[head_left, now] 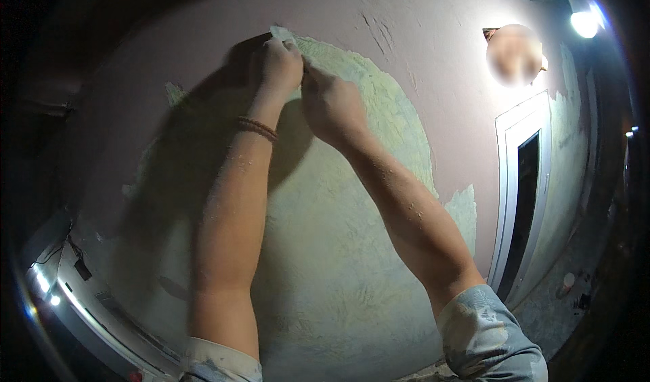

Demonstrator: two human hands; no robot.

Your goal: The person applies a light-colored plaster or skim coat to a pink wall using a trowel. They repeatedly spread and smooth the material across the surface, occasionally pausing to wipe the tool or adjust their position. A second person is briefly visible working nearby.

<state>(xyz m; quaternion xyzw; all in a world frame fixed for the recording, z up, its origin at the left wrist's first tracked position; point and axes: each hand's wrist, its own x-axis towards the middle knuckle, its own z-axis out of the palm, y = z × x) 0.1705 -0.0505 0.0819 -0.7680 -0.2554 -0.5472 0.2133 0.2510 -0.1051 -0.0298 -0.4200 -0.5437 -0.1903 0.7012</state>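
My left hand, a reddish-brown beaded band on its wrist, is closed at the upper edge of a large pale green bare patch in the pink wall coating, pinching a pale thin piece that sticks up beyond its fingers. Just right of it, my right hand is closed, its fingers curled at the same edge; what they grip, if anything, is hidden. Small flecks cling to both forearms, and the left one casts a broad shadow on the wall.
At right stand a white-framed narrow opening, a lit bulb and a blurred round shape high on the wall. A small cup-like object sits low at right. Lights, cables and a dark box are at lower left.
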